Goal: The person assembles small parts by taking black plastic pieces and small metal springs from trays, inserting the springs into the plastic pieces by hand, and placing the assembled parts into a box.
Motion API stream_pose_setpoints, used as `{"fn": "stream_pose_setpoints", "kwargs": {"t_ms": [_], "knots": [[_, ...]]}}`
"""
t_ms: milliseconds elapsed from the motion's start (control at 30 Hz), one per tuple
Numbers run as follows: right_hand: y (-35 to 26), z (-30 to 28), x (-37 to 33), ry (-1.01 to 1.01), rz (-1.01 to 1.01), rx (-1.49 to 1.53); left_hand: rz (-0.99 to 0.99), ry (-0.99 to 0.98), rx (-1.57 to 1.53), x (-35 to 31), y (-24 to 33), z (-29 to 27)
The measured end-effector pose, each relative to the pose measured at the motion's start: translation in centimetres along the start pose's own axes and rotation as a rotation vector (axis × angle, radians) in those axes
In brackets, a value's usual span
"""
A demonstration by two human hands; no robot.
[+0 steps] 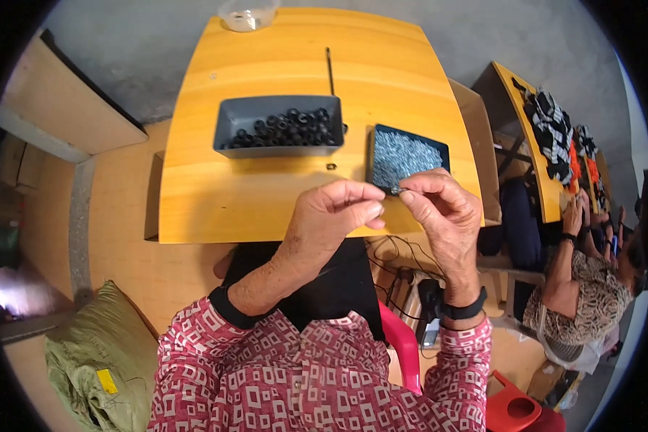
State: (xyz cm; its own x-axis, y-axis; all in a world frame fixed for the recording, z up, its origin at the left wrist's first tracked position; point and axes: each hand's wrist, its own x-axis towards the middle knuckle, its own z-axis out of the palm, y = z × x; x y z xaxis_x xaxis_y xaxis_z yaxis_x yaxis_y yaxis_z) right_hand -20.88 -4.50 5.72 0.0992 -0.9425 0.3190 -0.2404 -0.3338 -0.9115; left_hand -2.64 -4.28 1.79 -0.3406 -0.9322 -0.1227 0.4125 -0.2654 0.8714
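Note:
Both of my hands are raised over the near right part of the table, fingertips close together. My left hand (331, 216) is closed in a pinch, and whatever is between its thumb and forefinger is too small to make out. Thumb and forefinger of my right hand (445, 209) pinch a tiny dark, shiny piece (396, 190). Just beyond them is a dark shallow tray (373, 155) filled with small silvery metal pieces (407, 155). Farther left stands a grey bin (277, 152) holding many black, round, ring-like parts (295, 128). One small dark piece (331, 166) lies in front of it.
A thin dark rod (330, 70) lies behind the bin on the yellow wooden table (216, 209). A clear plastic bowl (249, 19) sits at the far edge. A green sack (101, 360) is at lower left. To the right, another person (579, 288) sits at a second table (551, 194).

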Motion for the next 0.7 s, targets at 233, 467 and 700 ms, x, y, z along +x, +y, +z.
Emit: {"fn": "stream_pose_setpoints", "kwargs": {"t_ms": [233, 467, 700], "knots": [[-3.9, 0.8, 8.4, -0.251, 0.104, -0.232, -0.097, 0.009, -0.064, -1.3, -1.2, -3.4], [-2.0, 7.0, 20.2, -0.595, 0.045, -0.23, -0.167, -0.002, -0.144, -2.0, -1.0, -4.3], [2.1, 12.3, 32.1, -0.129, -0.283, -0.402, -0.244, -0.021, -0.146, -2.7, -0.7, -4.0]]}}
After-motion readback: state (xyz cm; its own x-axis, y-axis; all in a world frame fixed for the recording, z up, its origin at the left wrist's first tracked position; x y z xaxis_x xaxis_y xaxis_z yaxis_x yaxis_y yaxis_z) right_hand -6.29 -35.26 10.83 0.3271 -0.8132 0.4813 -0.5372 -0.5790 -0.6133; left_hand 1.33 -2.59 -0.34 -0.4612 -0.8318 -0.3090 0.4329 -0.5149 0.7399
